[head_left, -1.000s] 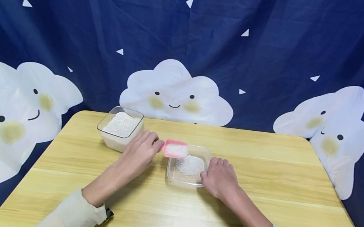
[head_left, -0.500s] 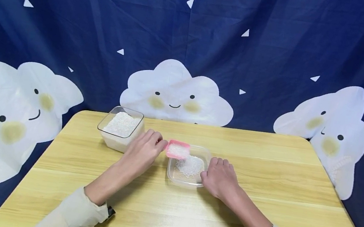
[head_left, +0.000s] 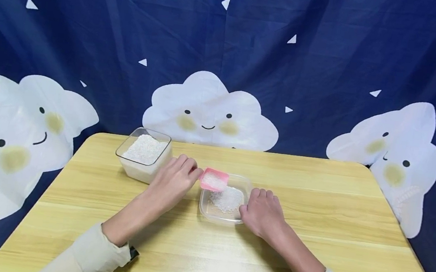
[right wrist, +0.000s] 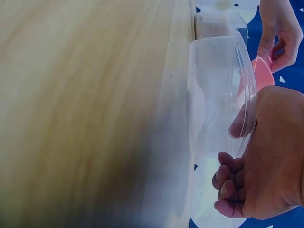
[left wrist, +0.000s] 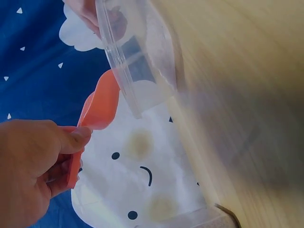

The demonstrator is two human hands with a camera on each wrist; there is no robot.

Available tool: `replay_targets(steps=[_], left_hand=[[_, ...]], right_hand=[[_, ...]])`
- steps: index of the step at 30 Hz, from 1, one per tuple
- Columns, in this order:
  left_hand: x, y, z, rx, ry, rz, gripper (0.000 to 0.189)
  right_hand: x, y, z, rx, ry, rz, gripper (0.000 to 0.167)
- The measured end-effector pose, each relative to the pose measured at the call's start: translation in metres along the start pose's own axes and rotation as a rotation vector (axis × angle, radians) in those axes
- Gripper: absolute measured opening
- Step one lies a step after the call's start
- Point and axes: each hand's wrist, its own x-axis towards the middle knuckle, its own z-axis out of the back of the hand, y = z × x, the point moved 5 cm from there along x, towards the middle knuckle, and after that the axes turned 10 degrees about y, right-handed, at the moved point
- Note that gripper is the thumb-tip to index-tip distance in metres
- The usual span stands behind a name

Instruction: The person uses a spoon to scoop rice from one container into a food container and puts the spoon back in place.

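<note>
My left hand (head_left: 175, 179) grips the handle of a pink scoop (head_left: 214, 180), whose bowl carries white, rice-like grains. The scoop is held over the left rim of a clear plastic container (head_left: 222, 220) and tips slightly towards it. Inside that container lies a small heap of the same white grains (head_left: 227, 199). On its right side, my right hand (head_left: 263, 213) pinches the rim, and the right wrist view shows the thumb (right wrist: 241, 122) over the wall with the other fingers curled outside. In the left wrist view the scoop (left wrist: 102, 102) touches or nearly touches the rim; I cannot tell which.
A deeper clear square container (head_left: 141, 167), well filled with white grains, stands at the back left, close to my left hand. Both stand on a wooden table (head_left: 317, 207). Behind its far edge hangs a dark blue curtain (head_left: 257, 43) with printed clouds.
My left hand has shifted a little to the right, bringing the scoop further over the container. The scoop tilts slightly more. The right hand and both containers have stayed in place.
</note>
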Motion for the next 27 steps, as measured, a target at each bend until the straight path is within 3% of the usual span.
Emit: replay_targets(steps=[17, 27], left_hand=[[0.000, -0.010, 0.009, 0.154, -0.102, -0.086, 0.017], [0.000, -0.012, 0.018, 0.190, -0.153, -0.108, 0.024]], right_hand=[[0.000, 0.002, 0.002, 0.006, 0.004, 0.002, 0.035], [-0.002, 0.002, 0.002, 0.011, 0.007, 0.003, 0.035]])
